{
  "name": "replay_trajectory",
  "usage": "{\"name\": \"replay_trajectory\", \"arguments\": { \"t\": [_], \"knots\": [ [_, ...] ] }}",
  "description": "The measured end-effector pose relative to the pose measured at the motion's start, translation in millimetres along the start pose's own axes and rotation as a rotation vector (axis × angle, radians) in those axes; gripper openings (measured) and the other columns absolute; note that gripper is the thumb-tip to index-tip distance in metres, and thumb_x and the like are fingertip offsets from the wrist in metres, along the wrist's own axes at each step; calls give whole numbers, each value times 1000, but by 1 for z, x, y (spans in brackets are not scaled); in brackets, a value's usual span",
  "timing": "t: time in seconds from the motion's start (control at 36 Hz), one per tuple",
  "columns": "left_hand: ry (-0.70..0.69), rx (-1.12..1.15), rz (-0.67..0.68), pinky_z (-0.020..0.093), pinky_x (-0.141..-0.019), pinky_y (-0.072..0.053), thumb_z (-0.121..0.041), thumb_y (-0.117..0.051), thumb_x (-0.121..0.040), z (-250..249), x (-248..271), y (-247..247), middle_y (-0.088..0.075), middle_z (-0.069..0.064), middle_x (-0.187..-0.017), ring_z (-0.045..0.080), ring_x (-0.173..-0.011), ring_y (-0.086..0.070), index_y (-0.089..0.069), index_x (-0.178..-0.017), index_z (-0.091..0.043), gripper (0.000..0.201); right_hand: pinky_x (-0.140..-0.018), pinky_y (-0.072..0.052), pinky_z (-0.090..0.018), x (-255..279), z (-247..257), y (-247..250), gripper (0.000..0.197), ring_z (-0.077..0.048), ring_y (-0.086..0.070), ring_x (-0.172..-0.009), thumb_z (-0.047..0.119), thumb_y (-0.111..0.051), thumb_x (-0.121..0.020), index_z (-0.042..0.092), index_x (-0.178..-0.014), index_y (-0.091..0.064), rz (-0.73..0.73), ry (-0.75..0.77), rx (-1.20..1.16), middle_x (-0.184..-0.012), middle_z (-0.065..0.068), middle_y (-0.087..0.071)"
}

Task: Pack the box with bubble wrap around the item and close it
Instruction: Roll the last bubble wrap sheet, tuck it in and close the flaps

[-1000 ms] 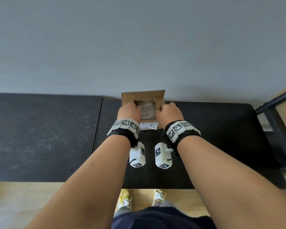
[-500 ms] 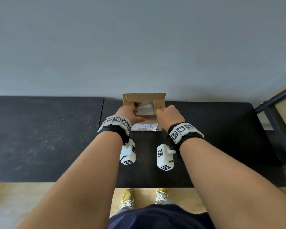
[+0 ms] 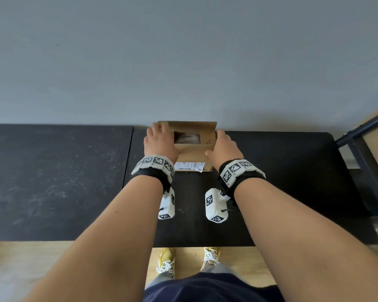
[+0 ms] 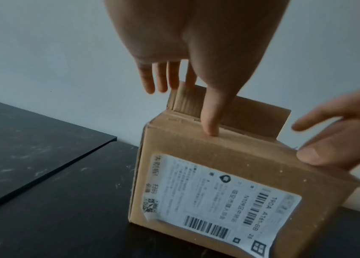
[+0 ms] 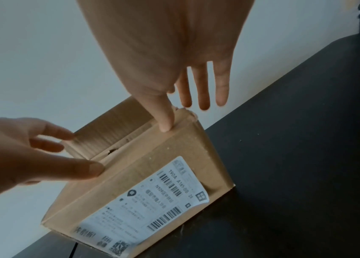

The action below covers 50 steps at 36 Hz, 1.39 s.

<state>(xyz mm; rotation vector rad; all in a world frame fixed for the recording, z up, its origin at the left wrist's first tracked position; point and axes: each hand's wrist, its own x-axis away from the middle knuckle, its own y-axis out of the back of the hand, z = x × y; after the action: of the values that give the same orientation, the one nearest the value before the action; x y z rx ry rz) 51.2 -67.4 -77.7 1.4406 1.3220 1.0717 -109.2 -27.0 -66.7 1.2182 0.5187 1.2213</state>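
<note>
From the head view, a cardboard box [image 3: 192,147] stands on the black worktop [image 3: 282,171] close against the grey wall [image 3: 183,57]. Its top is partly open: the far flap [image 3: 188,125] stands up, and through the gap a patch of bubble wrap [image 3: 187,138] shows inside. A white shipping label [image 3: 189,166] is stuck on the near face. The left hand [image 3: 159,141] lies over the left side of the box top with its fingers reaching to the far edge; the right hand [image 3: 224,147] sits at the right side, thumb pointing inward over the near flap. A dark metal frame [image 3: 362,144] stands at the right.

In the left wrist view, the left hand [image 4: 196,43] is spread, its fingers [image 4: 148,80] straight and apart, grasping nothing; the thumb tip presses down on the box [image 4: 229,165] at its near top edge. The right hand [image 4: 340,139] shows at the right edge, thumb tip on the box's upper right corner, fingers extended.

In the right wrist view, the right hand [image 5: 168,43] is likewise flat, with straight fingers [image 5: 204,87] held past the box [image 5: 152,165] and the thumb tip resting on the top edge near the right corner. The left hand [image 5: 20,153] shows here with loosely extended fingers touching the upright flap, thumb along the near top edge. The label [image 5: 148,209] faces this camera.
</note>
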Motion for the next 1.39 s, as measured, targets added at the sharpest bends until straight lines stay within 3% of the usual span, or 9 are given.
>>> {"name": "replay_trajectory", "arguments": {
  "t": [0.11,0.22,0.39,0.53,0.64,0.78,0.94,1.03,1.39],
  "knots": [
    [-46,-59,-23,43,-117,-16,-38,-74,-79,5,-4,5,-9,10,-159,30,-146,-11,-2,-154,-18,106,-103,-41,-41,-10,5,-3,100,-30,-32,-137,15,-69,-83,24,-154,1,-194,104,118,-154,-10,-22],
    [-118,-69,91,49,-121,-4,-35,-66,-88,5,-11,6,1,1,-163,25,-150,4,-8,-155,-26,89,-117,-22,-47,-17,10,2,87,-30,-7,-149,5,-58,-85,25,-153,-8,-128,179,194,-162,-5,-5],
    [-156,20,98,41,-120,-14,-31,-55,-95,10,-6,-6,-25,0,-157,21,-147,-16,-55,-130,-21,36,-95,-44,-40,-11,15,0,43,-27,-48,-118,0,-50,-82,14,-122,-50,-69,215,155,-128,-6,-50],
    [-242,27,76,34,-116,-23,-27,-43,-101,17,-1,-16,-37,6,-153,21,-143,-29,-44,-143,-12,44,-82,-51,-38,-7,14,-13,54,-24,-48,-115,1,-50,-80,25,-128,-56,-30,208,79,-129,-4,-45],
    [-279,-53,176,29,-117,-21,-23,-43,-102,21,-3,-17,-24,4,-158,21,-148,-13,-46,-140,-17,39,-87,-49,-37,-8,12,-13,55,-23,-45,-119,12,-48,-85,32,-136,-53,-10,181,68,-134,-1,-41],
    [-190,-60,189,39,-116,-25,-30,-50,-96,20,-5,-17,-22,2,-158,28,-147,-9,-52,-134,-28,38,-88,-45,-35,-10,7,-14,50,-22,-43,-120,18,-50,-90,37,-136,-53,-23,190,90,-136,1,-39],
    [75,153,243,36,-87,-44,-36,-44,-99,7,2,-4,-8,-1,-163,32,-123,-51,-41,-143,-39,43,-69,-44,-33,-8,14,-20,40,-25,-55,-98,11,-52,-88,28,-124,-52,-83,48,-87,-134,-4,-37],
    [82,192,239,37,-95,-44,-38,-48,-98,10,-2,-5,-11,0,-162,32,-126,-51,-43,-143,-38,45,-66,-43,-31,-10,13,-21,41,-26,-58,-78,13,-49,-91,29,-128,-47,-67,26,-98,-135,-5,-39],
    [72,287,152,36,-103,-40,-34,-54,-96,-7,-42,-10,-22,2,-160,29,-131,-46,-50,-141,-30,45,-79,-50,-33,-62,6,-9,34,-30,-63,-97,16,-54,-94,23,-127,-54,-98,104,-156,-134,-7,-46]
  ]
}}
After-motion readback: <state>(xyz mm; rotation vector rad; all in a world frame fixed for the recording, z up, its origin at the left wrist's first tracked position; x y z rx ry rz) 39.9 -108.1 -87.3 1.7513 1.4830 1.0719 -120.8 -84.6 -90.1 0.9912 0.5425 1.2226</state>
